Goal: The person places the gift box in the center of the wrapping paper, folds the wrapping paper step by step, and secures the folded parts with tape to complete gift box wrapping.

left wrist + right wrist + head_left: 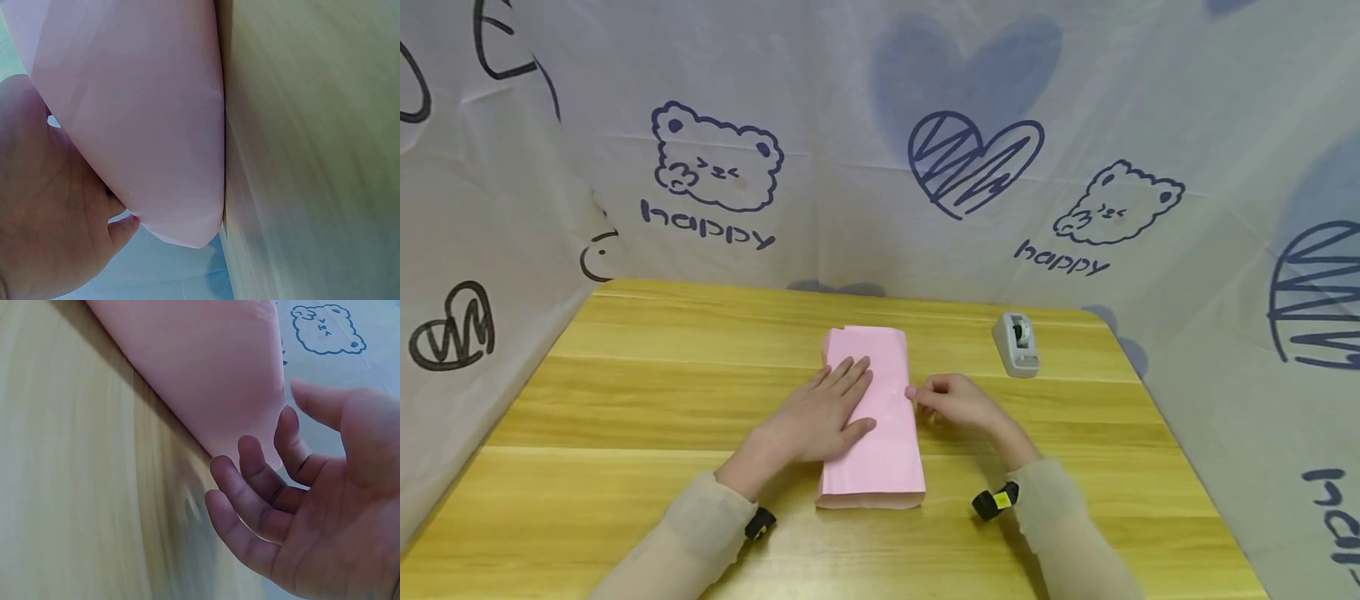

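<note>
- 1 pink paper parcel (887, 454), lying lengthwise on the bench (655, 400), between the two hands; near end shows a creased lower strip.
- 2 hands, both at the parcel.
- Left hand (827, 417): laid flat on the parcel's top, left of its midline; fingers straight, thumb spread away from them.
- Right hand (958, 402): at the parcel's right long edge, palm off the bench; fingers loosely curved, thumb apart from them in the right wrist view, so nothing pinched. Thumb tip at the edge in the head view; cannot tell if it presses.
- 1 tape dispenser (1018, 362), grey, with 1 roll in it, right of the parcel and beyond the right hand, touching neither.
- 2 pale sleeves, left sleeve (688, 533) and right sleeve (1067, 517).
- 2 black wrist devices, left device (761, 523) and right device (995, 502); 1 yellow patch clear on the right one.
- White cloth (842, 92) behind the bench: 2 whole bear drawings, "happy" under each; 1 striped heart between them, 1 plain blue heart above it.
</note>
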The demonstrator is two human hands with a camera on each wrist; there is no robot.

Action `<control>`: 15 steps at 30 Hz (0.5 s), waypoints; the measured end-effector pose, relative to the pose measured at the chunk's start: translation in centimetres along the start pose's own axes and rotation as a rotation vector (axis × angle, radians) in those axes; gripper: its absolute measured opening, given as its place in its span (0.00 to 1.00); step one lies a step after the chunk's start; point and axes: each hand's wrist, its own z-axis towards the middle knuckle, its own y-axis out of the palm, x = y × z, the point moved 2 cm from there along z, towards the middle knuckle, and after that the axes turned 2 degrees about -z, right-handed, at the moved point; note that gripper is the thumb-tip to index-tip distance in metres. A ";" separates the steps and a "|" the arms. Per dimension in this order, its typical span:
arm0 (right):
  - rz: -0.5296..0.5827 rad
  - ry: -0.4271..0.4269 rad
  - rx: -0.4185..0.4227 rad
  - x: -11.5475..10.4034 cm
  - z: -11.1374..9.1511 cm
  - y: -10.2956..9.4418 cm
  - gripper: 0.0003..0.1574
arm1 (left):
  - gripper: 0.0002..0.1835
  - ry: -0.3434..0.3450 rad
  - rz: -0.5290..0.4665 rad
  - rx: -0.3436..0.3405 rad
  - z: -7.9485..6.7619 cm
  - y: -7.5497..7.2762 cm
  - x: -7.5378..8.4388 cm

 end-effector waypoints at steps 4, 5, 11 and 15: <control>0.042 -0.024 -0.006 0.1 0.0 0.5 0.29 | 0.40 0.002 0.000 0.002 0.0 0.1 0.0; 0.048 -0.023 -0.005 0.1 -0.1 0.6 0.28 | 0.40 0.002 0.000 0.001 0.0 0.1 0.0; 0.068 -0.029 0.044 -0.2 -0.5 0.5 0.24 | 0.40 -0.006 0.005 -0.001 0.0 0.1 0.0; 0.024 -0.060 0.188 -0.5 -1.4 0.2 0.19 | 0.40 -0.004 0.002 0.002 -0.1 0.1 -0.1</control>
